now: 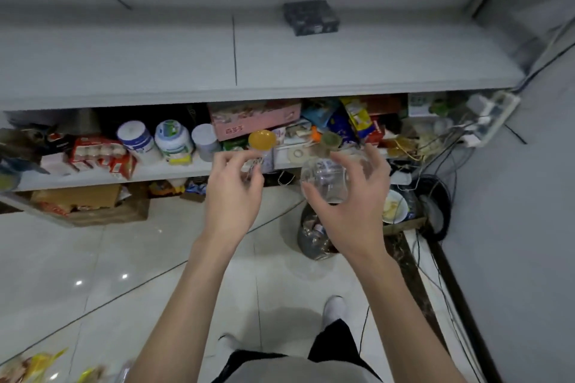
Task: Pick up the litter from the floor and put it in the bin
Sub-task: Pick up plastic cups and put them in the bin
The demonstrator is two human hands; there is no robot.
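Two hands hover mid-frame above the grey bin (302, 238). The left hand (233, 195) pinches a yellow-capped bottle (262, 140), probably queued next. The right hand (345, 205) splays loose over a clear plastic bottle (325, 178), seemingly dropping it in.

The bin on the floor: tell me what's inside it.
Inside the grey bin lies mixed litter, apparently wrappers and a small bottle, too blurred to name surely. The right hand, with a clear bottle at its fingers, covers the bin's right side.
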